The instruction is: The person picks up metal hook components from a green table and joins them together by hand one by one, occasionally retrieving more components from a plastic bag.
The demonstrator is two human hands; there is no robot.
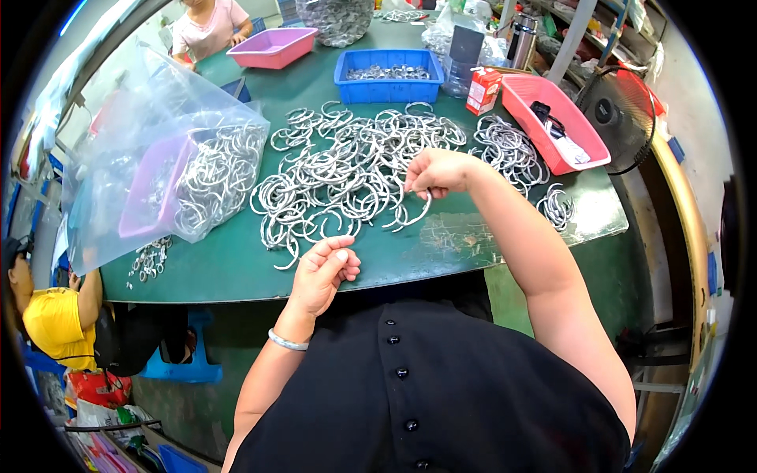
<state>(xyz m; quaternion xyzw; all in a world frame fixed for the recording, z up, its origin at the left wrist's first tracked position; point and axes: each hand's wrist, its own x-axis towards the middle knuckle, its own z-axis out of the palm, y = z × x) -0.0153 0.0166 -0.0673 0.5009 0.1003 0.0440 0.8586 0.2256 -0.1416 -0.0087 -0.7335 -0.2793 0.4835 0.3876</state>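
A broad pile of silver-grey curved metal rings [339, 169], many of them open C shapes, covers the middle of the green table. Over its near right edge, my right hand [436, 173] pinches one open ring [412, 222], which hangs below the fingertips. My left hand [325, 272] is by the table's front edge, just short of the pile. Its fingers are curled in toward the thumb, and whatever they may hold is hidden. A smaller heap of rings [511, 154] lies right of my right hand, with a few more rings [557, 207] near the table's right edge.
A clear plastic bag [201, 98] of rings and a purple tray [150, 189] stand left. Behind the pile are a blue bin [389, 93] of small metal parts and a pink tray [272, 49]. Right are another pink tray [579, 146] and a fan [619, 118]. Two people sit nearby.
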